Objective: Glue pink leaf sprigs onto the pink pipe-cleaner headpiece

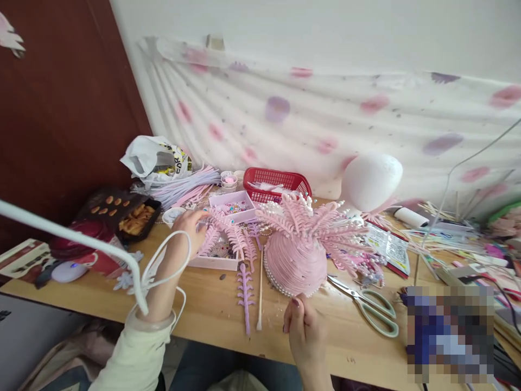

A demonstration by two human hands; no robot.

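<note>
- Cream-sleeved, your left hand [189,228] reaches over the table's [214,309] front edge to a bead tray [215,264], fingers curved beside pink fronds [235,233] (I cannot tell whether they pinch one).
- Lilac frond [245,298]: lying near the front edge, right of that tray.
- Pink, pearl-rimmed domed cap [295,263]: mid-table, just back from the front edge.
- Your right hand [305,326]: fingers curled and pressed together by the cap's rim; any grip is hidden.
- Scissors [357,295]: right of the cap.
</note>
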